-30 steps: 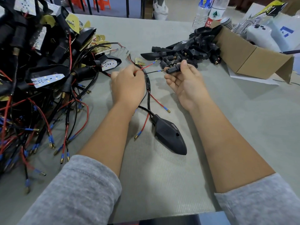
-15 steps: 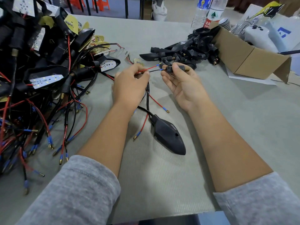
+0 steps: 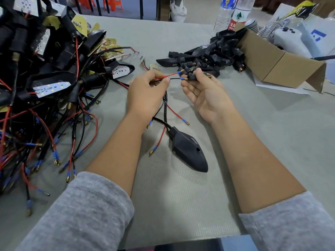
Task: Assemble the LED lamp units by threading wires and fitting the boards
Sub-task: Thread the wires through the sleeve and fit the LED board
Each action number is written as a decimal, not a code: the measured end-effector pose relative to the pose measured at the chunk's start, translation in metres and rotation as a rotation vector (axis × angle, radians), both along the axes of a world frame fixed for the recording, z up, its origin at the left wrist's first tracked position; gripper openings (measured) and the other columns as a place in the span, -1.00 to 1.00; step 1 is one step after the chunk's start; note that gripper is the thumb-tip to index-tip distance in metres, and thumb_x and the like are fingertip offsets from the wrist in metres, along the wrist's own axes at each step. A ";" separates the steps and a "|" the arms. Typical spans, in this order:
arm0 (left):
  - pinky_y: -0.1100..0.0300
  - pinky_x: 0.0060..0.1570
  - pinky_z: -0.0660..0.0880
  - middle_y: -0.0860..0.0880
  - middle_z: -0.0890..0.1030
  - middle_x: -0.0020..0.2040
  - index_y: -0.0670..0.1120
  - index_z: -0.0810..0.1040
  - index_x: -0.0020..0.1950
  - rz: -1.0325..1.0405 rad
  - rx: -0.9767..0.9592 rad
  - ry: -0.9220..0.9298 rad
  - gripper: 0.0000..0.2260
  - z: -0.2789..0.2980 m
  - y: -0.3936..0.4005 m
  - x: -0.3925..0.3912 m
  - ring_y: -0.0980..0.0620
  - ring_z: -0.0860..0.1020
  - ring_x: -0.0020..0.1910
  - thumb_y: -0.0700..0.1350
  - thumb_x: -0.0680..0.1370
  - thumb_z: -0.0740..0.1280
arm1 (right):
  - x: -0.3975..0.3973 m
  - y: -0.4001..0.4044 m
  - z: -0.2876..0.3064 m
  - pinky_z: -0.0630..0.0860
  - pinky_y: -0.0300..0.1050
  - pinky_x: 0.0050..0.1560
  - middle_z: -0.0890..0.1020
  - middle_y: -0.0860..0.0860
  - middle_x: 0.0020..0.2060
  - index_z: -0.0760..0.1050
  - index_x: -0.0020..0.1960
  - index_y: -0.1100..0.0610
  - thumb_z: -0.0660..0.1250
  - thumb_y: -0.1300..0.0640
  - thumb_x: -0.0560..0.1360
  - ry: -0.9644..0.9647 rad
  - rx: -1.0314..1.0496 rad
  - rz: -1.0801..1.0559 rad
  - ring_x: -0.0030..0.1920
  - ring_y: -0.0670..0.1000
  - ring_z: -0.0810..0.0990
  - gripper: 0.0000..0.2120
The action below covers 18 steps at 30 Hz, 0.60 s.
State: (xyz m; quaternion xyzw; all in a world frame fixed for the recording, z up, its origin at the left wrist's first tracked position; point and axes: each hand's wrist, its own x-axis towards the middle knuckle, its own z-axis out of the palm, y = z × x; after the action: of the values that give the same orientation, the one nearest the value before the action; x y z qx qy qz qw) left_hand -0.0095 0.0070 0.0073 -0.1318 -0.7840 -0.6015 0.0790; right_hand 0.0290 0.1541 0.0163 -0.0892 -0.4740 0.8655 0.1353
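Firmly, left hand [image 3: 145,93] pinches thin wires [image 3: 165,77] beside ribbed black stem [image 3: 192,77]

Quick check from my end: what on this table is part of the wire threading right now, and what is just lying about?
In the job:
left hand pinching the red wire and black wire
right hand holding the small black stem
black lamp shell on the table

Lying about:
water bottles
cardboard box
white controller

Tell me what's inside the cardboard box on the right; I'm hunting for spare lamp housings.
The cardboard box lies on its side, opening facing away, so its inside is hidden. Black housings are heaped against its left end. Behind it stand a white controller and water bottles.
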 end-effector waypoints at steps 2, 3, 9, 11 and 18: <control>0.13 -0.20 0.49 0.17 0.55 -0.39 0.11 0.59 -0.18 -0.008 0.020 -0.009 -0.90 0.001 0.000 0.000 0.13 0.51 -0.33 -0.02 0.54 0.36 | 0.000 0.000 -0.001 0.61 -0.19 -0.23 0.69 0.14 -0.23 0.44 -0.07 0.18 0.24 0.23 0.62 0.005 -0.008 0.006 -0.26 0.02 0.69 -0.91; 0.14 -0.20 0.48 0.16 0.55 -0.39 0.09 0.59 -0.17 -0.009 0.034 -0.014 -0.91 0.001 0.000 0.000 0.13 0.51 -0.32 -0.02 0.54 0.36 | 0.000 0.000 -0.001 0.61 -0.19 -0.23 0.69 0.15 -0.23 0.44 -0.08 0.18 0.24 0.25 0.62 0.007 -0.006 0.013 -0.25 0.03 0.70 -0.90; 0.08 -0.03 0.55 0.13 0.56 -0.31 0.08 0.60 -0.15 -0.033 0.056 -0.015 -0.92 0.002 -0.001 -0.001 0.15 0.51 -0.27 -0.06 0.55 0.37 | 0.001 -0.001 -0.001 0.63 -0.14 -0.14 0.70 0.14 -0.19 0.46 0.00 0.17 0.24 0.31 0.60 0.025 0.042 0.052 -0.21 0.06 0.70 -0.92; 0.09 -0.03 0.55 0.14 0.56 -0.31 0.11 0.59 -0.18 -0.041 0.054 -0.017 -0.89 0.002 0.000 0.000 0.14 0.52 -0.27 -0.06 0.54 0.37 | 0.001 -0.002 -0.001 0.62 -0.14 -0.15 0.70 0.12 -0.18 0.47 -0.01 0.16 0.25 0.30 0.60 0.031 0.059 0.054 -0.22 0.05 0.69 -0.92; 0.46 -0.30 0.34 0.17 0.52 -0.36 0.01 0.60 -0.09 -0.065 -0.031 0.035 -0.91 0.002 0.006 0.002 0.34 0.45 -0.37 -0.10 0.56 0.31 | 0.003 -0.009 -0.001 0.61 -0.16 -0.15 0.65 0.04 -0.22 0.50 -0.04 0.15 0.28 0.27 0.59 0.017 0.285 0.103 -0.25 0.01 0.66 -0.94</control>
State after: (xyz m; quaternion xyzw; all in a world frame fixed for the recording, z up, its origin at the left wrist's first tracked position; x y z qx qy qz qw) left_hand -0.0077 0.0134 0.0089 -0.1689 -0.7870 -0.5891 0.0710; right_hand 0.0318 0.1453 0.0154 -0.0376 -0.5948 0.7959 0.1060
